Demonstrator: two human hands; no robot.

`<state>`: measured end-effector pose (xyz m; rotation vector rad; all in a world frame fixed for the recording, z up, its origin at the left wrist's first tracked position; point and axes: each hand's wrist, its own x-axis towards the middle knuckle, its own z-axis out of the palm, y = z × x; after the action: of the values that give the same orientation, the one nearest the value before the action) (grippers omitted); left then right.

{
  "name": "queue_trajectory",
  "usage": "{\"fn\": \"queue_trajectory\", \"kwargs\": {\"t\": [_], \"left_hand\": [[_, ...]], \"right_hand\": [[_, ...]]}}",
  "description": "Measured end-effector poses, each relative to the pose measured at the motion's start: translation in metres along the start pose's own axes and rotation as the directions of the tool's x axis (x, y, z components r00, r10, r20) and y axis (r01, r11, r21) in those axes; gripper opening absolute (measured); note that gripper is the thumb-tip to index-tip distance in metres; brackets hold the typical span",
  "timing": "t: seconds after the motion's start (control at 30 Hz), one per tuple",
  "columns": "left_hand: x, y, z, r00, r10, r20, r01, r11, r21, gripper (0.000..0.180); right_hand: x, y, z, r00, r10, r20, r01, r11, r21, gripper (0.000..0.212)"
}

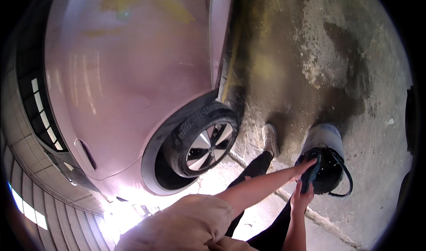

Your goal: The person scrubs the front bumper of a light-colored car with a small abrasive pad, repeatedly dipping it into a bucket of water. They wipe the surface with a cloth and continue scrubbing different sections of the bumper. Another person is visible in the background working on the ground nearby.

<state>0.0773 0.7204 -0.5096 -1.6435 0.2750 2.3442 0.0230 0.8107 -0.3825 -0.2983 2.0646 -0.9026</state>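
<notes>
Both my hands are closed on a dark, blue-black cloth (310, 175) that looks bunched up. My left hand (304, 168) grips its upper part, while my right hand (301, 197) has the lower end. The cloth is at the near left side of a bucket (325, 137), partly over its opening. Pale outside and dark inside, the bucket shows white specks within. Its dark handle (348, 175) hangs out to the right. My fingers are small in view, so their exact hold is hard to make out.
A pink car (120, 91) fills the left side, its wheel (211, 146) close to my shoe (269, 140). The concrete floor (377, 118) has dark wet patches and a crack (324, 222) running near the bucket. Bright light glares beside the car at lower left.
</notes>
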Motion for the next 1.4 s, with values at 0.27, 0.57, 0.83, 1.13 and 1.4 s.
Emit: {"fn": "queue_trajectory", "kwargs": {"t": [0.27,0.57,0.83,1.13,1.4], "left_hand": [[-0.046,0.025,0.041,0.998,-0.046,0.042,0.038,0.983,0.179,0.053],[-0.111,0.060,0.076,0.823,0.486,-0.294,0.021,0.491,0.871,0.060],[-0.187,0.043,0.128,0.599,0.789,-0.134,-0.057,0.209,0.976,0.049],[-0.278,0.028,0.248,0.680,0.717,0.151,-0.203,-0.014,0.979,0.040],[-0.372,0.028,0.297,0.550,0.652,0.522,-0.343,-0.394,0.853,0.033]], "right_hand": [[-0.038,-0.038,-0.062,0.908,-0.370,-0.196,0.362,0.929,-0.075,0.034],[-0.073,-0.060,-0.118,0.896,-0.424,-0.130,0.411,0.904,-0.117,0.034],[-0.080,-0.026,-0.117,0.969,-0.220,-0.110,0.200,0.966,-0.165,0.084],[-0.121,-0.038,-0.182,0.985,-0.158,-0.071,0.145,0.977,-0.155,0.104],[-0.140,-0.096,-0.219,0.917,-0.399,0.001,0.395,0.908,0.139,0.108]]}}
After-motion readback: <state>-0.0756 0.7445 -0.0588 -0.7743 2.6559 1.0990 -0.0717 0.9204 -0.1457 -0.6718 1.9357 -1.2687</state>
